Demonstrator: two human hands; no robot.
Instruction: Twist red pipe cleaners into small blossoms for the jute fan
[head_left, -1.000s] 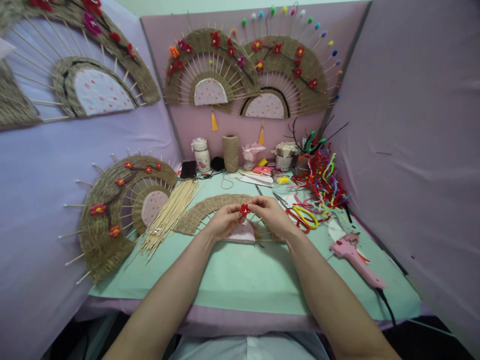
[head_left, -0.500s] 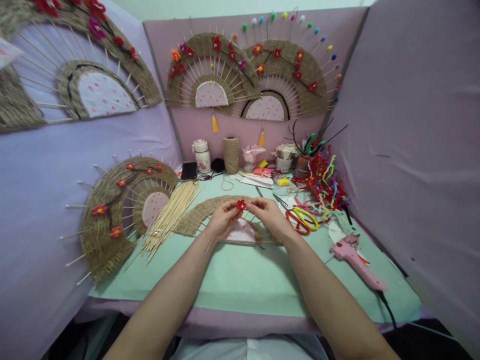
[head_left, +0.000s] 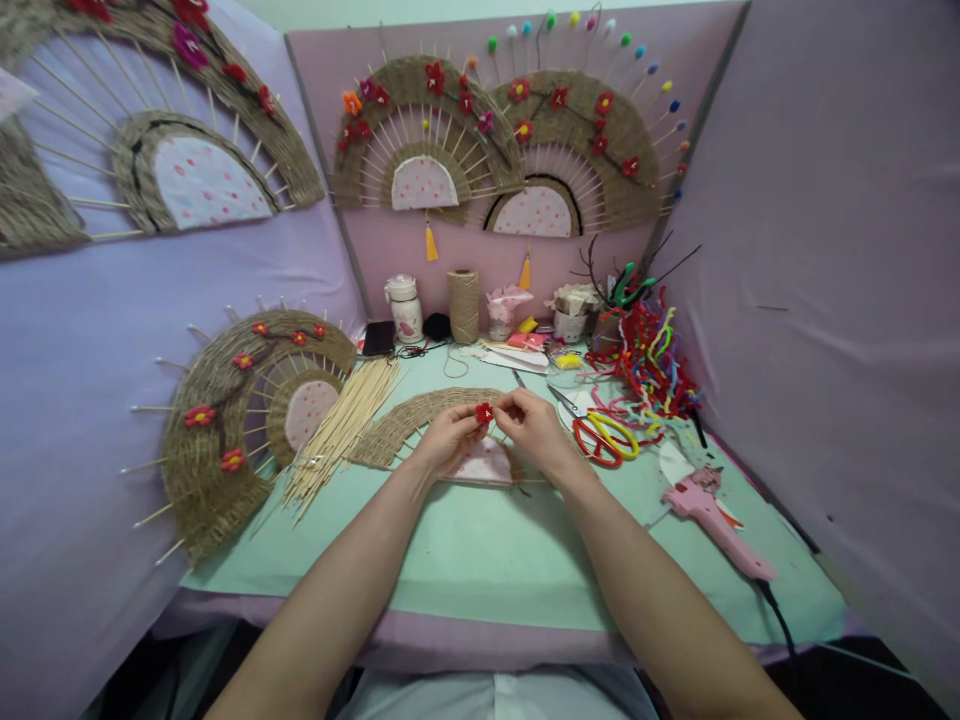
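Red flower (head_left: 484,413) at frame centre, above the woven fan (head_left: 409,413), stays pinched in the left hand (head_left: 451,438) while the right hand (head_left: 536,432) has just curled its fingers beside it, grip unclear, suggesting fine adjustment.

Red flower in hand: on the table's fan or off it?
Off, seemingly: the left hand holds the red flower in front of the woven fan, right hand close beside it.
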